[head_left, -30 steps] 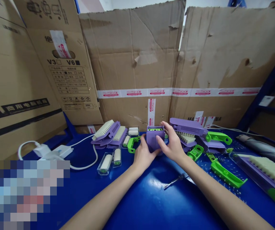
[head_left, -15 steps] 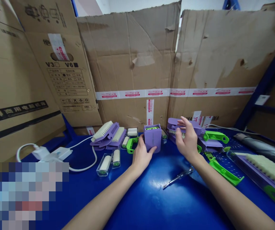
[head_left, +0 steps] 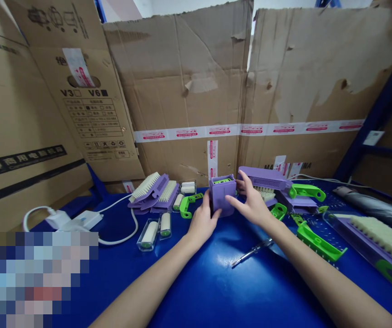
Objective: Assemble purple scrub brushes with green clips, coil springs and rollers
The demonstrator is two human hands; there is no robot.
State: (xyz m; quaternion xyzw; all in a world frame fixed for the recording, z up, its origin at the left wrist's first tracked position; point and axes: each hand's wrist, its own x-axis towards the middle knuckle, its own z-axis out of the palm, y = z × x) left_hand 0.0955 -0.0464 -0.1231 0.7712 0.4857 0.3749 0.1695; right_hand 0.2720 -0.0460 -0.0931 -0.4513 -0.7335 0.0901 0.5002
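A purple case [head_left: 223, 197] with a green part showing in its open top stands upright at the middle of the blue table. My left hand [head_left: 201, 221] grips its left side, thumb across the lower front. At its right side is my right hand [head_left: 253, 202], fingers apart, the thumb near the front face and the fingertips beside the upper right edge; whether they touch is unclear. A green handle part [head_left: 186, 206] lies left of the case. Behind my right hand are purple brush heads [head_left: 264, 177]. A screwdriver [head_left: 252, 253] lies in front, partly under my right forearm.
Purple brushes [head_left: 160, 191] are piled at the left, near clear boxes with white rollers [head_left: 149, 234]. White adapters and cables [head_left: 79, 219] lie farther left. Green parts [head_left: 320, 241], small screws and a packaged brush [head_left: 380, 237] are at the right. Cardboard [head_left: 189, 91] stands behind.
My right hand has moved left and down from above the brush heads to the right side of the purple case. The case has turned and shifted slightly right in my left hand.
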